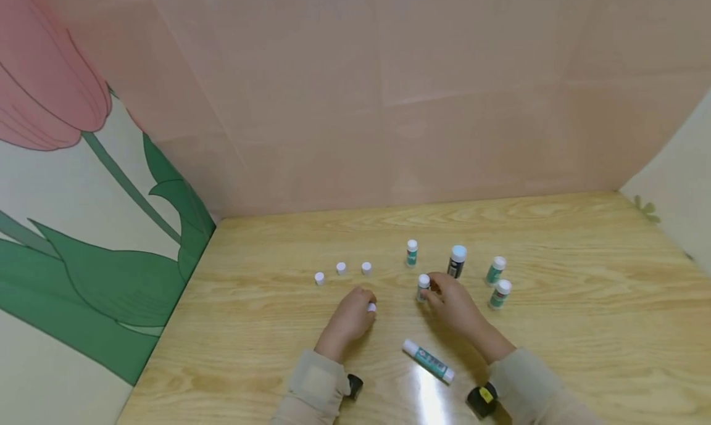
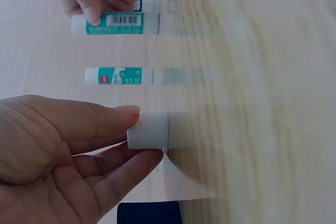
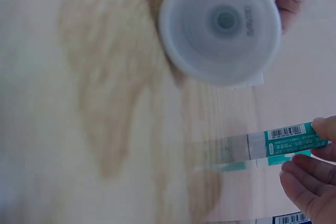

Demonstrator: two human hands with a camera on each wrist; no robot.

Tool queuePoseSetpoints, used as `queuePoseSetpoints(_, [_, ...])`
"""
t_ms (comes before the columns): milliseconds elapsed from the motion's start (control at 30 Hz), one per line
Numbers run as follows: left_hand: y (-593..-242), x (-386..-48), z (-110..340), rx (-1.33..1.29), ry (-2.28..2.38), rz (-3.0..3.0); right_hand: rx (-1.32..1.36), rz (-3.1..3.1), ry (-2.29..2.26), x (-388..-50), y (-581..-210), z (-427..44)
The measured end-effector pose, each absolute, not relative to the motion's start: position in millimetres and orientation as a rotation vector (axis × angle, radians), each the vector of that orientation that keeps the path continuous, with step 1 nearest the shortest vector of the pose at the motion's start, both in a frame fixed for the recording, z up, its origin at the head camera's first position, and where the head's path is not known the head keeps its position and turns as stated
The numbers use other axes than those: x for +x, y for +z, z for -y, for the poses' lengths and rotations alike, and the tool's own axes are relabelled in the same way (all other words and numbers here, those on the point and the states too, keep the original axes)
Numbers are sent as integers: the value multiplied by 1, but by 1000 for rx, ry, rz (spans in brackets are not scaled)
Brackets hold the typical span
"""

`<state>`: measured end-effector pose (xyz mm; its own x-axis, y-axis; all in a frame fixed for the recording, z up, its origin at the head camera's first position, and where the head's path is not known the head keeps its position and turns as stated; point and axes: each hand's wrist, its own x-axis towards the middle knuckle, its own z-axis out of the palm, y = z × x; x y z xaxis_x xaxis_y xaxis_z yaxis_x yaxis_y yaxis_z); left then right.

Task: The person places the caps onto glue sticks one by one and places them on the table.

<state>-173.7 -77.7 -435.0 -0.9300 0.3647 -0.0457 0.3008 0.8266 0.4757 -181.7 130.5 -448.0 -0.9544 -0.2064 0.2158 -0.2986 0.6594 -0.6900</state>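
My left hand (image 1: 351, 317) pinches a small white cap (image 2: 148, 130) between thumb and fingers, right at the tabletop. With my right hand (image 1: 452, 301) I hold an upright glue stick (image 1: 423, 287), its thumb and fingers on the green barcode label (image 3: 286, 132). Another glue stick (image 1: 429, 361) lies on its side between my forearms; its round white end (image 3: 220, 24) looms large in the right wrist view. Left of the held stick, three white caps (image 1: 341, 268) sit on the table. One more green glue stick (image 1: 411, 253) stands behind, upright.
A dark-labelled glue stick with a pale blue top (image 1: 457, 260) stands just behind my right hand. Two green glue sticks (image 1: 495, 271) stand farther right. The wooden table (image 1: 250, 326) meets a pink wall covering (image 1: 389, 104) at the back.
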Motion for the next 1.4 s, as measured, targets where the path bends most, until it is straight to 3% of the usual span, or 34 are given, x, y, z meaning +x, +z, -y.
queuePoseSetpoints(733, [-429,-164,70,494,794,-2820,590,2665,1139,-165,-446,-135])
queuePoseSetpoints(1400, [-430,-159,63,490,1047,-2788,525,2679,1217,-154,-441,-135])
